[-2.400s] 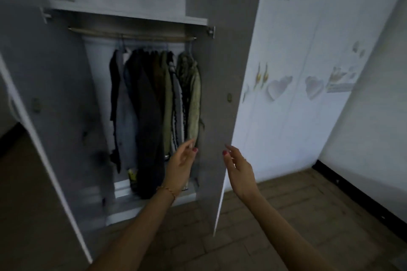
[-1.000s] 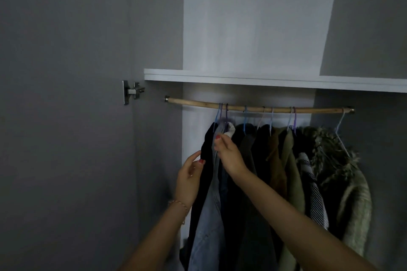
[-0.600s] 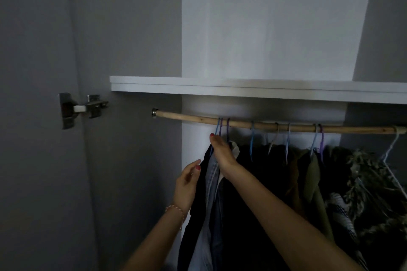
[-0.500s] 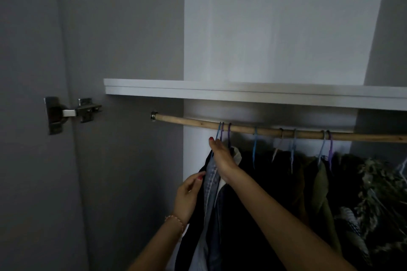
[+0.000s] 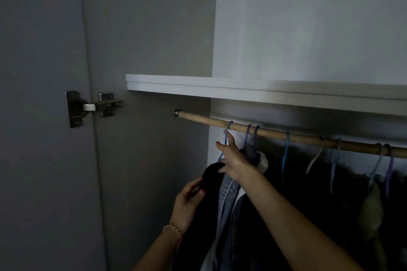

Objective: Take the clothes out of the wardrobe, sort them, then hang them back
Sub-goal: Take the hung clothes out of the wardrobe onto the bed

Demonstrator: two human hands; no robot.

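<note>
Clothes hang from a wooden rail (image 5: 286, 136) that runs under a white shelf (image 5: 242, 90) inside the wardrobe, and both hands work at the left end of that rail. The right hand (image 5: 233, 160) reaches up just below the rail, its fingers round the neck of the leftmost hanger (image 5: 226, 136), a blue one whose hook still sits over the rail, index finger stretched up along the wire. The black garment (image 5: 211, 174) on that hanger droops just below and left of this hand. The left hand (image 5: 189, 200), lower and further from the rail, grips the shoulder edge of the same black garment, thumb on the front of the cloth. Right beside it, toward the middle of the rail, hangs a denim jacket (image 5: 229, 191), then a white collar (image 5: 263, 160) and a mass of dark clothes too dim to tell apart; an olive piece (image 5: 372, 204) shows toward the rail's right end. Eight hanger hooks can be counted on the rail. One metal hinge (image 5: 92, 108) sits left of the rail's end, joining the door to the side wall. A thin bracelet (image 5: 174, 230) circles the left wrist.
</note>
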